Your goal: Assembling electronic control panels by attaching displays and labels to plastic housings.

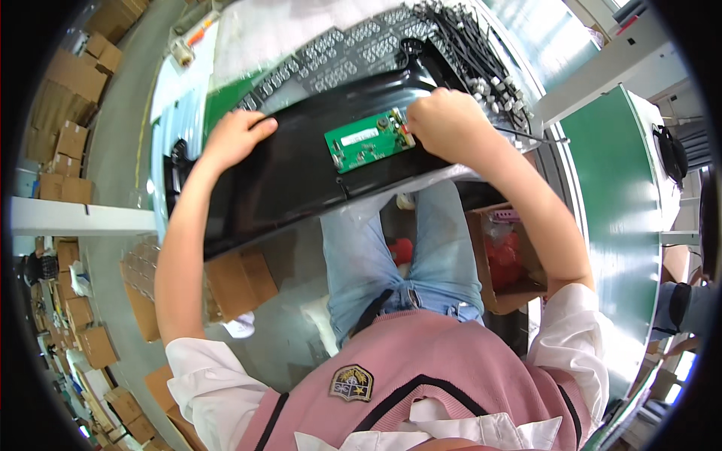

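Note:
A large glossy black plastic panel [293, 161] lies tilted across the table edge in front of me. On it rests a green circuit board [368, 141] with a white label and small connectors along its right end. My left hand [239, 140] is closed at the panel's upper left edge, thumb on the surface and fingers curled out of sight. My right hand [445, 124] is closed against the board's right end, beside the connectors. Its fingers hide whatever is pinched there.
Behind the panel lie sheets of dark cut-out pieces [323, 56] and a bundle of black cables with white plugs [481, 64]. A green-topped table [602, 173] stands at the right. Cardboard boxes [241, 284] sit on the floor below. Nearer the panel's left end is a black bracket-like part [179, 161].

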Demonstrator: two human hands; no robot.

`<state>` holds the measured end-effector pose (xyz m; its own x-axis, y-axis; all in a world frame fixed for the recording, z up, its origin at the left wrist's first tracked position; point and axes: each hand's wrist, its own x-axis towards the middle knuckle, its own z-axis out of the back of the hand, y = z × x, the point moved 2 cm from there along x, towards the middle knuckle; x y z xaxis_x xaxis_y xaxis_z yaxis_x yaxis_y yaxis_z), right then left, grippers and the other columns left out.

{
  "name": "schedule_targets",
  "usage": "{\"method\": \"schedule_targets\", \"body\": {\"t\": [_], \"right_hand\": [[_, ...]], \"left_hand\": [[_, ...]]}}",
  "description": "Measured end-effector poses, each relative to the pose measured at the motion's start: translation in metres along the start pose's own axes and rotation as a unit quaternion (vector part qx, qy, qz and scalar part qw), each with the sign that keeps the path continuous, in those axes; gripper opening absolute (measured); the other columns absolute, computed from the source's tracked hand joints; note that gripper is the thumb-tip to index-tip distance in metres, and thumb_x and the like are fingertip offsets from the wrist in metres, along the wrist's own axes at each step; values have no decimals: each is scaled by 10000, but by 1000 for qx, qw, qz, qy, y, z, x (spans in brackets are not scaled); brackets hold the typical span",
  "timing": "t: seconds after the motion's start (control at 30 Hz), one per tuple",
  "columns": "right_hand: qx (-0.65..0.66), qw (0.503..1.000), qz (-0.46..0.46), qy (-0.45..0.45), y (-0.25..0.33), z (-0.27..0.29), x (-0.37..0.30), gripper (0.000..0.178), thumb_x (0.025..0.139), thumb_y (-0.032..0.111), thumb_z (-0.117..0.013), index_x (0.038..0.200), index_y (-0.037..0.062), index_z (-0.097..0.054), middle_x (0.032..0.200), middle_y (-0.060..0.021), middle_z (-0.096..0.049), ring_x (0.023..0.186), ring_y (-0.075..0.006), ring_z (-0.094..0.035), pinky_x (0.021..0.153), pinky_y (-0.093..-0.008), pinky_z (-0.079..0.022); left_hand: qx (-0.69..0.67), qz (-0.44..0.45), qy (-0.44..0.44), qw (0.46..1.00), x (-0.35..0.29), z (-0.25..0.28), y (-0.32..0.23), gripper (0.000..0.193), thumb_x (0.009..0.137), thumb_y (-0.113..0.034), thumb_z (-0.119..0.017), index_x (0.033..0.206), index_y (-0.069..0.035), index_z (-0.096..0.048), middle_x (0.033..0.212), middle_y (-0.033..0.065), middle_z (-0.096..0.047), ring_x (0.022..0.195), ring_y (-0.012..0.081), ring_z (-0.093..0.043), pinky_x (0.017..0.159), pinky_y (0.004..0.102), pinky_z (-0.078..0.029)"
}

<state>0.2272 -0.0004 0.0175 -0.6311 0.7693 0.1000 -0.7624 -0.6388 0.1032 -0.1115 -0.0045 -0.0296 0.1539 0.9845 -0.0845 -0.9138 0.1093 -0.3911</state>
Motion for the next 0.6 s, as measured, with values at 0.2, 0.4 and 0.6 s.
{"method": "schedule_targets", "body": {"t": [0.2, 0.4, 0.6], "right_hand": [[165, 917, 40, -362, 13, 58, -55, 132, 798, 10, -661, 929, -1, -649, 824, -150, -645, 764, -300, -642, 681, -357, -506], [249, 917, -103, -294, -15, 5, -113, 151, 768, -53, -675, 912, -26, -636, 826, -121, -638, 758, -256, -641, 676, -313, -494], [318, 912, -87, -243, -24, -15, -135, 102, 768, -54, -662, 863, -24, -642, 826, -123, -638, 753, -268, -639, 684, -312, -497]], "left_hand": [[-233, 51, 44, 970, 55, 14, 17, 451, 945, -431, -582, 884, 2, -692, 756, 0, -668, 718, 99, -591, 686, 281, -446], [-271, 99, -25, 957, 116, 44, 37, 483, 939, -464, -581, 895, 1, -703, 803, -15, -674, 757, 123, -606, 723, 297, -456], [-75, 153, -39, 985, 135, 46, 73, 466, 946, -447, -568, 957, 2, -691, 877, 65, -697, 860, 174, -639, 777, 319, -467]]}}
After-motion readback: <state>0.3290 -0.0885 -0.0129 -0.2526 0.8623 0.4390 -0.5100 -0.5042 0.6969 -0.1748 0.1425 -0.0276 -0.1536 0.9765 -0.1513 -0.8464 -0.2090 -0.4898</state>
